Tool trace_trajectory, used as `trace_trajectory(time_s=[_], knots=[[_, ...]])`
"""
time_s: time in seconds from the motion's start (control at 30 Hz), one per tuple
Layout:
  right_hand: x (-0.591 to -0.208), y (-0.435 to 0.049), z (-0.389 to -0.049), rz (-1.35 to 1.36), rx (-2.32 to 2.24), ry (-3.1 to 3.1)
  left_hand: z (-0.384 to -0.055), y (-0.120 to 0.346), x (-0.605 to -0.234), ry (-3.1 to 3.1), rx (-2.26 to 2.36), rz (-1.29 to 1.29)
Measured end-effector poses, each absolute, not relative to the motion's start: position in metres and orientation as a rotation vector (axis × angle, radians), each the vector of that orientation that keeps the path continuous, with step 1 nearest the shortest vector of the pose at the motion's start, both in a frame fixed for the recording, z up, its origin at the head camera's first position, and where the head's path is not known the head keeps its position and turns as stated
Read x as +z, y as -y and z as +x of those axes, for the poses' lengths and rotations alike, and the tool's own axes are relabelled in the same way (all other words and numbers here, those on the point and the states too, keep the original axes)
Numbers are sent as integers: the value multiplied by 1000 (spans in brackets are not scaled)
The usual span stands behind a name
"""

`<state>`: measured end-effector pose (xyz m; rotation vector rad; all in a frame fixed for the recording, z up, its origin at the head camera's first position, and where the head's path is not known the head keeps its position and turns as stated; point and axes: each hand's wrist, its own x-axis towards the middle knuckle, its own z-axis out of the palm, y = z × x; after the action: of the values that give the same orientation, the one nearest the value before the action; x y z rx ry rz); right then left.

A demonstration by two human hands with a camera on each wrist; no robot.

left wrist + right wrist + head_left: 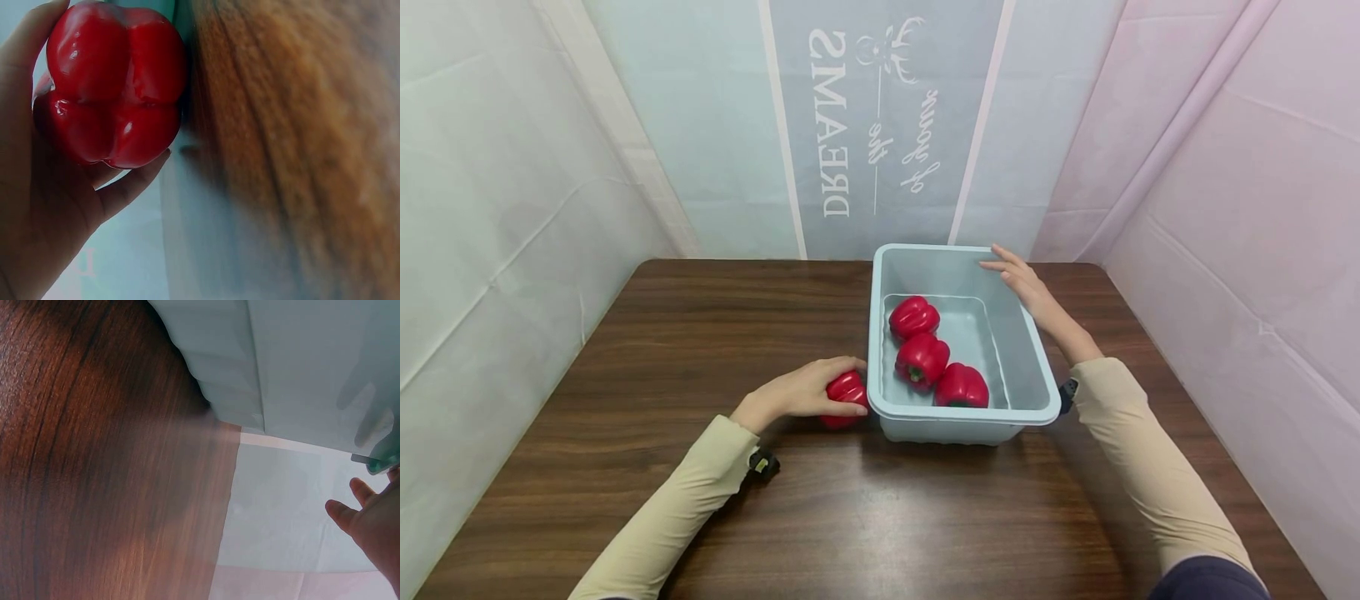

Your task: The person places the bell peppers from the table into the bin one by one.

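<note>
My left hand (808, 387) grips a red bell pepper (847, 389) low beside the left wall of a light blue plastic bin (966, 414). In the left wrist view the pepper's lobed end (112, 87) faces the camera, with the thumb and fingers curved round it. Inside the bin lie three more red bell peppers, one at the back (914, 317), one in the middle (922, 361) and one near the front (962, 386). At the bin's far right rim, my right hand (1026, 287) rests with its fingers fairly straight, holding no pepper.
The bin stands on a dark brown wooden table (700, 333), right of its middle. Behind the table hangs a pale cloth (880, 108) with printed lettering, and light cloth walls (490, 250) stand on both sides.
</note>
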<state>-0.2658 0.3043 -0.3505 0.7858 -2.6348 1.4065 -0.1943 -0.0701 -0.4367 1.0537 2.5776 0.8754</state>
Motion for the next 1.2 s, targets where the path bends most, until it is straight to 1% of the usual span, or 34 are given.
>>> trace_trajectory(time_s=[0.53, 1.2], knots=[[-348, -303, -265, 828, 1388, 2615, -199, 70, -438, -2577, 870, 1124], [-346, -303, -266, 812, 1385, 2631, -203, 76, -431, -2588, 927, 1113]])
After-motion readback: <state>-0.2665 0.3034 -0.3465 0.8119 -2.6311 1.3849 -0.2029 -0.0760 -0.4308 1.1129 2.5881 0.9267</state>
